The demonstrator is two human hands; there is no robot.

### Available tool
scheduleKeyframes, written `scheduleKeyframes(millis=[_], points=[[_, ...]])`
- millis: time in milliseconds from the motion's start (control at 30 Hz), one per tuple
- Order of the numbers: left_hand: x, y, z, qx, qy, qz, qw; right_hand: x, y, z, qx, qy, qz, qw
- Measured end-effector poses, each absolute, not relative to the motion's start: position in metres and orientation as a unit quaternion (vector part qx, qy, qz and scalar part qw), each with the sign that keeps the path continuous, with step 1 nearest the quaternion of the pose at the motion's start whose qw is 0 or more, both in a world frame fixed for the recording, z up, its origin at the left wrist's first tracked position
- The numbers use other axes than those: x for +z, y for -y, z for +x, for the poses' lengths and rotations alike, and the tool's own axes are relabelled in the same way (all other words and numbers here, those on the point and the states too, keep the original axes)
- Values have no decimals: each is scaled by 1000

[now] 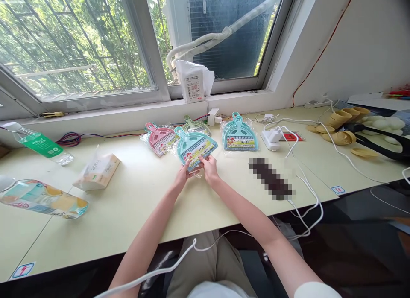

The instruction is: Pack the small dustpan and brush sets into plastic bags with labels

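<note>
Between my two hands is a teal mini dustpan and brush set (194,143) in clear wrapping, tilted, with a printed label across its lower part. My left hand (182,175) pinches its lower left edge, and my right hand (209,166) grips the lower right edge. Behind it to the left lies a pink dustpan set (156,140), partly covered by the held one. A green dustpan set (195,126) lies just behind. To the right rests a teal dustpan set (239,133), also wrapped; whether several are stacked there I cannot tell.
On the left are a green-labelled bottle (43,145), a patterned bottle (45,199) and a tissue pack (98,172). A white charger (272,138) with cables and a blurred dark object (270,178) lie right. Yellow cups (344,118) stand beyond. A white cable crosses my lap.
</note>
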State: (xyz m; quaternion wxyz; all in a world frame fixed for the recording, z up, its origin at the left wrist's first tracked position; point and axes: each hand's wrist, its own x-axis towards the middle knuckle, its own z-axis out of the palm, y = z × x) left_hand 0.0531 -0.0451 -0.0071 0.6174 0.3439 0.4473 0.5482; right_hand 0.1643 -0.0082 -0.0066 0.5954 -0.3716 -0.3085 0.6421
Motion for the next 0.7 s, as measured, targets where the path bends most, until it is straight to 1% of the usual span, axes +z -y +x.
scheduleKeyframes(millis=[67, 200, 267, 333, 467, 533, 567, 633, 700], points=[[-7, 44, 54, 527, -449, 360, 626, -5, 7, 165, 636, 311, -376, 598], [-1, 43, 49, 591, -438, 382, 560, -5, 7, 164, 648, 303, -366, 595], [0, 43, 45, 602, -447, 386, 537, -5, 7, 162, 662, 310, -360, 580], [-1, 41, 40, 604, -469, 371, 527, -5, 4, 163, 681, 343, -348, 545], [-4, 35, 24, 627, -493, 304, 520, -3, -9, 176, 693, 457, -350, 433], [-4, 32, 14, 633, -486, 290, 528, -2, -17, 187, 617, 533, -403, 415], [-3, 31, 9, 637, -485, 282, 529, -1, -19, 192, 546, 579, -434, 423], [-2, 30, -1, 651, -488, 259, 520, 0, -21, 201, 362, 673, -468, 443], [0, 31, -10, 661, -494, 238, 513, 1, -19, 206, 196, 758, -446, 433]])
